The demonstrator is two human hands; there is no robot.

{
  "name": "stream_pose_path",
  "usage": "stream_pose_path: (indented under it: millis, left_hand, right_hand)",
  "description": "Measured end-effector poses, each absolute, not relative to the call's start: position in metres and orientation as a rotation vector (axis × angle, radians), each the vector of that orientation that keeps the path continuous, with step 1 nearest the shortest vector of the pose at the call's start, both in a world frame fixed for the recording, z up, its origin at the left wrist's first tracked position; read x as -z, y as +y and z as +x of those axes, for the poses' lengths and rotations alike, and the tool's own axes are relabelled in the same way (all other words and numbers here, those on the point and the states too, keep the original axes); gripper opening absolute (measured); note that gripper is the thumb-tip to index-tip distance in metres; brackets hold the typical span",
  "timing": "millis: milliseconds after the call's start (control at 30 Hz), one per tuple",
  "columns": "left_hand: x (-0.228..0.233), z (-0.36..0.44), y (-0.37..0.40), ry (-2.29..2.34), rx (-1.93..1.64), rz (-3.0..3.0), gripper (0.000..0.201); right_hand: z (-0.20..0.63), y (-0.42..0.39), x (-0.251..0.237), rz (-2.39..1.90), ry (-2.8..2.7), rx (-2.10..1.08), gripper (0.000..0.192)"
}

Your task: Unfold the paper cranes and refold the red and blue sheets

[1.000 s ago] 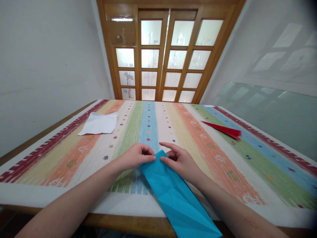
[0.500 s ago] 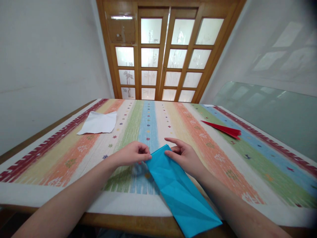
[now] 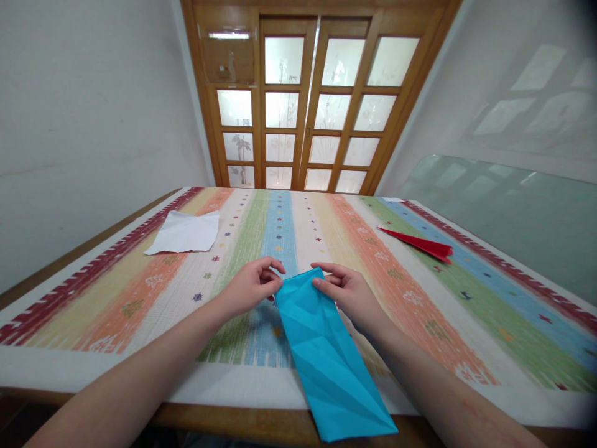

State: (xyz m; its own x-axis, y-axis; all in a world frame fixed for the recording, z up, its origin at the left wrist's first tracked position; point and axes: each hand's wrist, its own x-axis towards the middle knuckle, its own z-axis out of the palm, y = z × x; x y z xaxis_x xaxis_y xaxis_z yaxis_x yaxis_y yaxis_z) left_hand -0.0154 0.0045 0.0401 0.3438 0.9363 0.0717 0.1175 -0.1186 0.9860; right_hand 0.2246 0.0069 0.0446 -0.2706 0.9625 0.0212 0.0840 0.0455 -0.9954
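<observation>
One blue paper (image 3: 329, 358) slants over the near edge of one striped tablecloth (image 3: 233, 382), the right hand (image 3: 351, 291) pinching its top, the left hand (image 3: 250, 286) at its other top corner, grip unclear, with one white sheet (image 3: 183, 233) on the tablecloth's left and one red paper (image 3: 426, 245) on its right.

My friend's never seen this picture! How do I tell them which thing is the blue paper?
Find the big striped cloth and go to the middle of its near edge. There, a long, creased blue paper slants down, its top right corner in the right hand. Unlike the white sheet and red folded paper lying farther off, it's bright blue and held.
</observation>
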Motion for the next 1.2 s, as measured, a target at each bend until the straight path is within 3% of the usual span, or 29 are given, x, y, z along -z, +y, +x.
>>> stream_pose_path:
  millis: [233, 467, 633, 1200]
  left_hand:
    - [-0.038, -0.015, 0.002, 1.052, -0.922, 1.607, 0.029]
    - [-0.032, -0.008, 0.002, 1.019, -0.966, 1.335, 0.055]
    - [-0.028, 0.001, -0.004, 0.998, -0.877, 1.094, 0.049]
    - [-0.031, -0.006, -0.001, 1.066, -1.076, 1.178, 0.045]
  right_hand:
    - [0.222, 0.01, -0.044, -1.118, -1.491, -1.369, 0.039]
    - [0.219, 0.013, -0.03, -1.128, -1.428, -1.376, 0.044]
    - [0.218, 0.013, -0.026, -1.095, -1.411, -1.322, 0.05]
    - [0.219, 0.006, -0.037, -1.042, -1.501, -1.4, 0.037]
